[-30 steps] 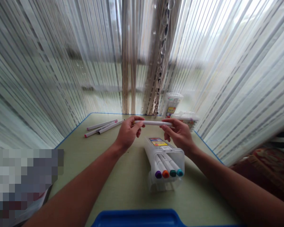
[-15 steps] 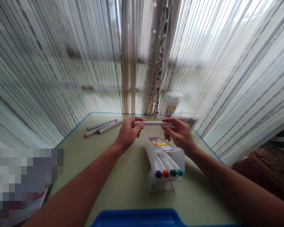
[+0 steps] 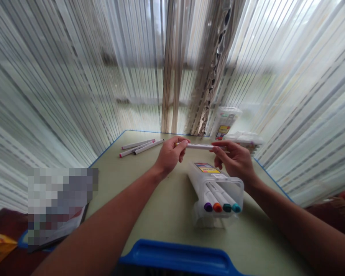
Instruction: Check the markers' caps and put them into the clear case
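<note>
We see both hands raised over the far half of a pale green table (image 3: 161, 207), sharing one white marker (image 3: 199, 146) held level between them. The left hand (image 3: 169, 155) pinches its left end between thumb and fingertips; the right hand (image 3: 237, 161) grips the other end the same way, fingers curled. The marker hangs in the air, just above and behind a clear case (image 3: 218, 188) that lies on its side on the table with its open end toward us. Four capped markers sit in that case: purple (image 3: 208, 207), orange (image 3: 217, 207), green (image 3: 227, 207) and teal (image 3: 236, 208). Three loose markers (image 3: 140, 146) lie together near the far left corner, well apart from the hands. Behind the right hand stand what look like two more clear containers (image 3: 232, 128), too blurred to tell their contents. A blue tray (image 3: 175, 257) edges the near side
</note>
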`<action>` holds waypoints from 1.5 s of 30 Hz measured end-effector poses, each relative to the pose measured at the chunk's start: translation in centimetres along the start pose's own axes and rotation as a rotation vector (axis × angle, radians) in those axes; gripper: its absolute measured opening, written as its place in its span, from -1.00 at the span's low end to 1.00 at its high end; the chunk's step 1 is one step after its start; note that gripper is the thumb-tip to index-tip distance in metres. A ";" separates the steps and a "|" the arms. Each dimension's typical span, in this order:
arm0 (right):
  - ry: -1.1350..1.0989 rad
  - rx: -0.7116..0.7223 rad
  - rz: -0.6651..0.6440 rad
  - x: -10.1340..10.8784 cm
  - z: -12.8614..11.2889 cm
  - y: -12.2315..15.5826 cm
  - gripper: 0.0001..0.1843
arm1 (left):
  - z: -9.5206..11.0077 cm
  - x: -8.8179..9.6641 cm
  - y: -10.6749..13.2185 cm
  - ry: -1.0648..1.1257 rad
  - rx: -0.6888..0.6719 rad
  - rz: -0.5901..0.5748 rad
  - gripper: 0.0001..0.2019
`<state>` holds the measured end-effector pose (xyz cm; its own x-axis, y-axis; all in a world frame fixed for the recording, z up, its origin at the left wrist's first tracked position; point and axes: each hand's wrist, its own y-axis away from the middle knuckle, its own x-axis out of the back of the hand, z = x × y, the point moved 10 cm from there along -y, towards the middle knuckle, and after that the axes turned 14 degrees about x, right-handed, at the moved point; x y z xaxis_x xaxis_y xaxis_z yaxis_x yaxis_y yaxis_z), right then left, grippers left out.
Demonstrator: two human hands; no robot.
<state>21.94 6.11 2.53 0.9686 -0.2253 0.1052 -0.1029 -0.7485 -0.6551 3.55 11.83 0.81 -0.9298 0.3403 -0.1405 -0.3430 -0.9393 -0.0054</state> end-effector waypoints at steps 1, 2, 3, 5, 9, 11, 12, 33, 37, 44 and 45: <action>0.007 0.000 -0.001 0.0 -0.1 0.0 -0.60 | 0.0 -0.1 0.0 0.004 0.001 -0.007 -0.89; 0.013 -0.001 -0.002 0.0 -0.2 0.0 -0.60 | 0.0 -0.1 0.0 0.006 -0.002 -0.012 -0.89; 0.015 -0.004 -0.001 0.0 -0.2 0.1 -0.59 | 0.0 -0.1 0.0 0.003 -0.007 -0.011 -0.89; 0.010 -0.016 0.002 0.0 -0.1 0.0 -0.57 | 0.1 0.0 0.0 -0.010 -0.013 -0.003 -0.89; 0.013 -0.026 0.018 0.2 0.4 -0.1 -0.56 | 0.1 0.1 -0.1 -0.015 -0.017 0.007 -0.88; 0.016 -0.019 0.015 0.2 0.5 -0.2 -0.56 | 0.1 0.1 -0.1 -0.017 -0.027 0.007 -0.88; 0.010 -0.015 0.013 0.2 0.6 -0.2 -0.57 | 0.1 0.1 -0.2 -0.020 -0.032 0.008 -0.88; -0.144 -0.019 0.035 0.2 0.6 -0.3 -0.62 | 0.7 0.1 0.2 0.016 -0.035 0.024 -0.81; -0.183 -0.023 0.019 0.0 0.4 -0.3 -0.62 | 0.8 0.0 0.3 -0.001 -0.046 0.028 -0.80; -0.179 -0.008 0.027 0.0 0.2 -0.3 -0.69 | 1.1 0.0 0.4 -0.079 -0.100 0.031 -0.74; -0.179 -0.005 0.027 0.0 0.2 -0.3 -0.69 | 1.2 -0.1 0.4 -0.092 -0.107 0.032 -0.74</action>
<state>22.04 6.46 2.51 0.9902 -0.1309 -0.0478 -0.1302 -0.7468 -0.6522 3.29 11.44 1.98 -0.9500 0.3081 -0.0513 -0.3013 -0.9473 -0.1086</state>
